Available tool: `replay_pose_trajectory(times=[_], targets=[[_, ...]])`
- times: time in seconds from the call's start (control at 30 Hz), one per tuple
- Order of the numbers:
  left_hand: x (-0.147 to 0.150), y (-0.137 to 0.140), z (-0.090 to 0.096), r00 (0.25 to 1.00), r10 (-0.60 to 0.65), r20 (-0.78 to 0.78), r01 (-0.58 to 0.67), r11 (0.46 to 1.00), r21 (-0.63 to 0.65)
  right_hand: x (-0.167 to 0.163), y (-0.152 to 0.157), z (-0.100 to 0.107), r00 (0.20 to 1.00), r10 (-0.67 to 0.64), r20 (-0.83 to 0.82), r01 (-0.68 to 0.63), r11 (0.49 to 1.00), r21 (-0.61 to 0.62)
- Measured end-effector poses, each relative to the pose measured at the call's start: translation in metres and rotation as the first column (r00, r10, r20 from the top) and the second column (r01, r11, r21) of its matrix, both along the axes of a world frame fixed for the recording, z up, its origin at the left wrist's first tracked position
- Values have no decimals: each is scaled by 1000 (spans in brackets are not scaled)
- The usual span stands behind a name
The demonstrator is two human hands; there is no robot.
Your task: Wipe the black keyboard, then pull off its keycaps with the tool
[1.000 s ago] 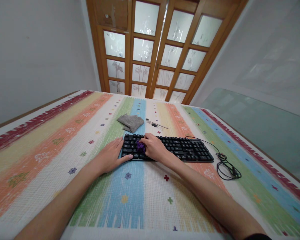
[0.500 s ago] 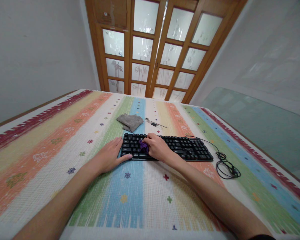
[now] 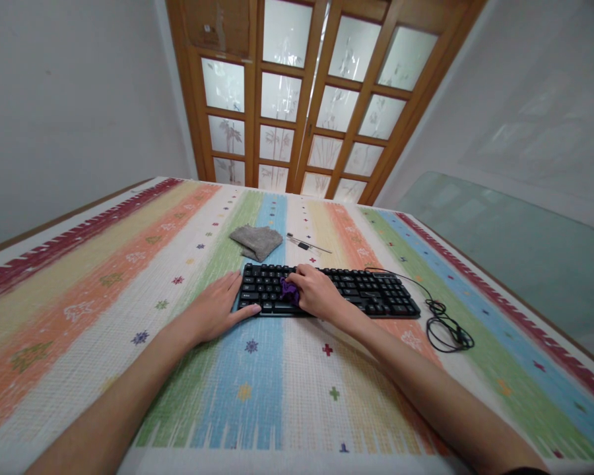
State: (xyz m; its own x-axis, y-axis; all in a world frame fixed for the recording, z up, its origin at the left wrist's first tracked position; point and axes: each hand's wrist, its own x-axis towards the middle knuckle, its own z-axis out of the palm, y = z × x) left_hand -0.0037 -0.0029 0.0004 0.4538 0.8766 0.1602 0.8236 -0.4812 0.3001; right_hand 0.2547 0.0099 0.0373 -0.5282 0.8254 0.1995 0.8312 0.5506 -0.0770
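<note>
A black keyboard [image 3: 371, 293] lies flat on the striped tablecloth. My left hand [image 3: 218, 305] rests at its left end, fingers stretched along the edge and thumb on the near left corner. My right hand [image 3: 318, 290] is closed on a soft purple wad [image 3: 290, 291], pinching it against the keys left of the keyboard's middle. Whether the wad is cloth or putty I cannot tell. The fingers hide part of it, and the hand covers the keys beneath.
Behind the keyboard lie a folded grey cloth [image 3: 257, 242] and a thin dark-tipped stick [image 3: 317, 247] beside a small black piece [image 3: 303, 246]. The keyboard's black cable [image 3: 448, 330] is coiled at the right. Beyond the tablecloth [image 3: 188, 369] stand wooden glazed doors [image 3: 299, 132].
My right hand has slid slightly to the right over the keys with the purple wad. My left hand stays at the keyboard's left end.
</note>
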Motion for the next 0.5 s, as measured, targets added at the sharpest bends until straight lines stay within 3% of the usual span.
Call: replay_pose_trajectory(times=[0.5], targets=[[0, 1, 0, 1000, 11, -18, -12, 999, -43, 2, -3, 3, 998, -18, 64, 17, 1000, 6]])
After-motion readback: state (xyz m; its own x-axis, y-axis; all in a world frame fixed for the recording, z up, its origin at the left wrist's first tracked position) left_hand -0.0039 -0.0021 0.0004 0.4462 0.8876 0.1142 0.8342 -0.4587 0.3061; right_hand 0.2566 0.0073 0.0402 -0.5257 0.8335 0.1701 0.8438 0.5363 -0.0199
